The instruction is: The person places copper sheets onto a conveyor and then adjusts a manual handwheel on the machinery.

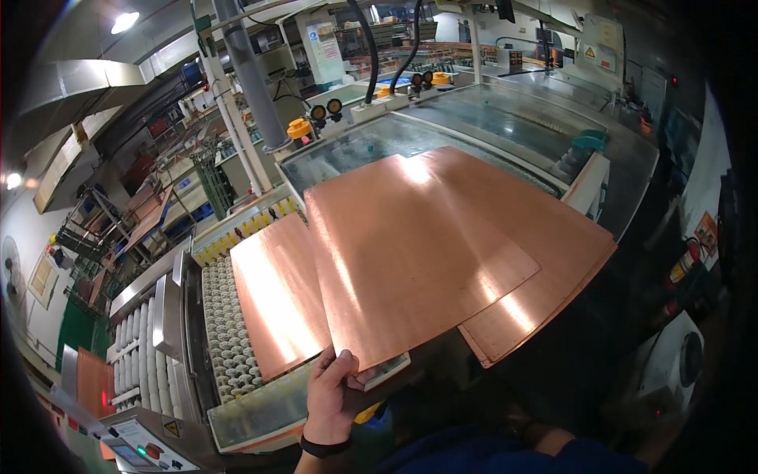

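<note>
My left hand (330, 391), with a dark band at its wrist, pinches the near corner of a large copper sheet (410, 261). The thumb presses on top and the fingers curl below. This sheet is tilted and overlaps more copper sheets (553, 237), which lie on the machine's clear cover and jut past its front edge. Left of it, another copper sheet (276, 292) rests flat on the conveyor's rollers (225, 332). My right hand (517, 420) is low in the shadow by my body; its fingers are too dark to make out.
A control panel (146, 446) with lit buttons stands at the lower left, beside a metal-framed roller section (142, 347). Gauges (326, 109) and orange caps (299, 128) line the machine's far side. To the right are a white machine (671, 363) and a fire extinguisher (685, 261).
</note>
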A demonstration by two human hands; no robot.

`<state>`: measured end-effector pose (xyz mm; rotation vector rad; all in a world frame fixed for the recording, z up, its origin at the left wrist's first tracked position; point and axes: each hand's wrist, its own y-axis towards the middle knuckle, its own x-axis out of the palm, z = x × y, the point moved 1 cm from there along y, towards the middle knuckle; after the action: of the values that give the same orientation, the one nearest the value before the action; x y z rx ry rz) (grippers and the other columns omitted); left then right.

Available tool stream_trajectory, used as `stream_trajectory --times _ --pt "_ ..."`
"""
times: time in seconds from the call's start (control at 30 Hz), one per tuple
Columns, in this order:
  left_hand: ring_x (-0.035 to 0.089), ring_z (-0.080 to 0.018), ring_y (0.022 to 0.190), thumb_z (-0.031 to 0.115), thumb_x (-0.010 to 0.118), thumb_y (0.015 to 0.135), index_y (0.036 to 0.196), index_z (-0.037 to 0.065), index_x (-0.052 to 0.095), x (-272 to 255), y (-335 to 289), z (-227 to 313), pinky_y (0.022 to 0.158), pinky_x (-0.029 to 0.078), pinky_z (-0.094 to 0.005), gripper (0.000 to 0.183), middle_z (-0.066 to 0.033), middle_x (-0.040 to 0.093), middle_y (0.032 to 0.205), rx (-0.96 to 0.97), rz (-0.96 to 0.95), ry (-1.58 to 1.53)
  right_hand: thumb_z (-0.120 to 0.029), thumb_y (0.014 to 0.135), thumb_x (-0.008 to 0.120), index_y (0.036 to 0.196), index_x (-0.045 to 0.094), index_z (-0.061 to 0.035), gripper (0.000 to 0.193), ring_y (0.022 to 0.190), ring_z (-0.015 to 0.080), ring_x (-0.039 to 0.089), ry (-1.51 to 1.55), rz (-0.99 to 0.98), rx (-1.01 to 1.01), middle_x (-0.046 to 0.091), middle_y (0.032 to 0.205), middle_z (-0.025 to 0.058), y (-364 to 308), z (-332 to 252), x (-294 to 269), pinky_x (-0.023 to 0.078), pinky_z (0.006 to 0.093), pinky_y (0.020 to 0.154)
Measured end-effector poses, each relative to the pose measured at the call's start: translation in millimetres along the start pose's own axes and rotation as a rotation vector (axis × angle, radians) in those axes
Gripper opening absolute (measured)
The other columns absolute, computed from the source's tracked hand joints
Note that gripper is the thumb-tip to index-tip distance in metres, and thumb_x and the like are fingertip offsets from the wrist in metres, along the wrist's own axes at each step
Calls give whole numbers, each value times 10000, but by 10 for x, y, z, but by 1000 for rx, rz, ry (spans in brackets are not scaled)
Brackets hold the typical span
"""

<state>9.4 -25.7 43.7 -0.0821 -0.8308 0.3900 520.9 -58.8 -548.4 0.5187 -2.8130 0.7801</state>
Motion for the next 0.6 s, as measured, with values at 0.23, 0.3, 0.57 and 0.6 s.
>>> stream_trajectory --times 0.23,0.3,0.57,0.6 --pt "561 -138 709 37 551 936 1080 17 561 266 14 -126 699 495 -344 146 -21 561 794 -33 -37 21 -121 781 688 1288 537 27 549 1134 350 558 -41 6 -240 581 1243 199 41 26 144 458 432 958" --pt "570 -139 708 31 557 928 1059 27 553 259 -29 -118 708 514 -346 131 -20 567 799 -21 17 2 -125 808 672 1242 568 36 474 1095 346 577 -32 17 -109 608 1183 209 -176 -592 513 457 427 946" --pt "625 -144 764 36 559 908 1003 69 566 -93 260 -172 794 549 -349 100 -21 622 886 62 -80 29 -137 888 581 1148 648 -8 299 1068 396 596 -1246 109 -171 614 1167 235 -564 -1390 1006 455 465 996" --pt "637 -162 825 32 542 913 1053 50 568 -68 263 -170 832 545 -352 143 -43 635 943 74 -96 31 -136 894 566 1139 655 -17 287 1070 401 593 -1088 104 -223 618 1150 239 -501 -1113 830 454 474 996"
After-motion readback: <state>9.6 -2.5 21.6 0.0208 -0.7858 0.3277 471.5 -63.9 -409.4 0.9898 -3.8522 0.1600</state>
